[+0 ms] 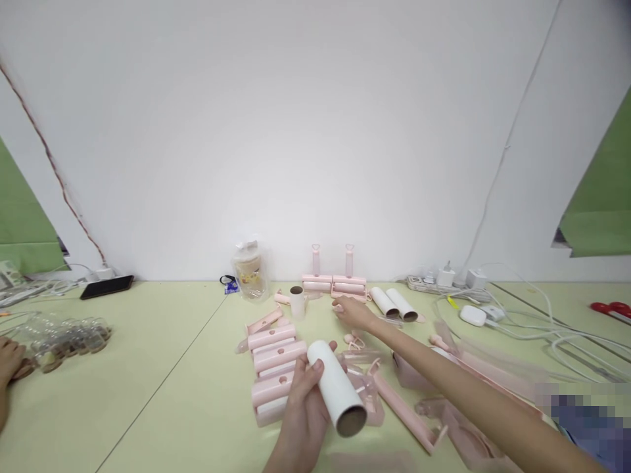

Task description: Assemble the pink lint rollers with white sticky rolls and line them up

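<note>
My left hand (308, 401) is wrapped round a white sticky-paper roll (334, 381), whose hollow brown core faces down toward me. Stretched forward over the table, my right hand (352, 312) has its fingers curled together by a small pale pink spot; what they hold is too small to make out. Left of my left hand lie several pink lint roller heads (280, 355) in a column. Two lint rollers with upright handles (350, 261) stand against the wall. Another roll (297, 303) stands on end, and two white rolls (401, 304) lie right of my right hand.
Loose pink frames (404, 407) and clear covers lie under and around my right forearm. A plastic-bagged cup (250, 270) stands by the wall. White cables and chargers (473, 315) spread at right. At far left are a phone (107, 287), small glass jars (73, 338) and another person's hand (10, 358).
</note>
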Motion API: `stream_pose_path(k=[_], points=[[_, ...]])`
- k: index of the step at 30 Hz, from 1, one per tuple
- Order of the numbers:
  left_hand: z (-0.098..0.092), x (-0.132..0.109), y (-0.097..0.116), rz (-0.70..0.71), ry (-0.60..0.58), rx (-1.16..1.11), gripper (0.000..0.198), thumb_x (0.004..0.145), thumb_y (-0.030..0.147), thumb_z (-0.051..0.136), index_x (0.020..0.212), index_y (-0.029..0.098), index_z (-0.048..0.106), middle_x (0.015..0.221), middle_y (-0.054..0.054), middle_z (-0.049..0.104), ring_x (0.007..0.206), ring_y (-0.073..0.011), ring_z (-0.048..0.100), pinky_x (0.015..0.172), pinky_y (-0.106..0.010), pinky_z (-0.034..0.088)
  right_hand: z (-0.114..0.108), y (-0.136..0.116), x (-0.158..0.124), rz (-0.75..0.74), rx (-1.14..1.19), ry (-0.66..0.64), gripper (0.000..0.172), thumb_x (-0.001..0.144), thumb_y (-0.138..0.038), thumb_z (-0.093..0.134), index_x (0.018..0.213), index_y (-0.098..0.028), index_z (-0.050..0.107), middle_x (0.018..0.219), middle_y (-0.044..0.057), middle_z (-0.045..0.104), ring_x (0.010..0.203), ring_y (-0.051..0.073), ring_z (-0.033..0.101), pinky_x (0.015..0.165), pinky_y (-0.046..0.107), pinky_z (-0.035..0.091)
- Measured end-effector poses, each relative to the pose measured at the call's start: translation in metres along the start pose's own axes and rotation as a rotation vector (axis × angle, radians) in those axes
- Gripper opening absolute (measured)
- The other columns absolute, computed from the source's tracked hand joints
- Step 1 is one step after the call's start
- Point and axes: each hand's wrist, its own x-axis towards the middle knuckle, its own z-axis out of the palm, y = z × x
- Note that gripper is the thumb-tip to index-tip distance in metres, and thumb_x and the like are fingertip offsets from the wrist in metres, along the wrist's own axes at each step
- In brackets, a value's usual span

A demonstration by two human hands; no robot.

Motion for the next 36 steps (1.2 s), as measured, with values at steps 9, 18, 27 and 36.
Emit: stream_pose_path(k=[9, 18, 27, 36], points=[[-0.004, 0.009, -0.009, 0.044, 0.108, 0.043, 0.049, 0.069, 0.025, 0.073, 0.109, 0.019, 0.047, 0.104, -0.007, 0.060, 0.083, -0.0164, 0.060, 0.073, -0.027, 0.047, 0.009, 0.004, 0.009, -0.010, -0.040, 0.105, 0.027, 0.088, -0.028, 0.055, 0.112, -0.016, 0.054, 0.113, 0.007, 0.057, 0.095, 0.021, 0.059, 0.080, 0.042, 0.049], [0.021, -0.004, -0.016, 0.057, 0.187, 0.046, 0.041, 0.072, 0.027, 0.071, 0.106, 0.020, 0.050, 0.096, -0.005, 0.062, 0.081, -0.0166, 0.062, 0.065, -0.025, 0.051, -0.026, -0.030, -0.154, -0.368, 0.313, 0.315, 0.019, 0.085, -0.033, 0.054, 0.103, -0.027, 0.051, 0.113, 0.008, 0.059, 0.111, 0.024, 0.054, 0.089, 0.038, 0.048], [0.048, -0.005, -0.042, -0.134, 0.195, -0.088, 0.022, 0.083, 0.022, 0.059, 0.100, 0.010, 0.052, 0.093, -0.013, 0.067, 0.078, -0.0187, 0.066, 0.063, -0.026, 0.055, -0.016, -0.023, -0.203, -0.461, 0.148, 0.548, 0.031, 0.083, -0.020, 0.057, 0.112, -0.031, 0.054, 0.120, 0.006, 0.061, 0.109, 0.024, 0.058, 0.086, 0.036, 0.053], [0.044, -0.018, -0.041, -0.042, 0.186, 0.032, 0.022, 0.078, 0.027, 0.065, 0.094, 0.016, 0.055, 0.089, -0.008, 0.069, 0.086, -0.0203, 0.066, 0.072, -0.028, 0.055, 0.011, -0.027, -0.211, -0.562, 0.081, 0.559, 0.060, 0.081, -0.017, 0.058, 0.134, -0.030, 0.033, 0.149, 0.012, 0.018, 0.121, 0.028, 0.046, 0.087, 0.038, 0.051]])
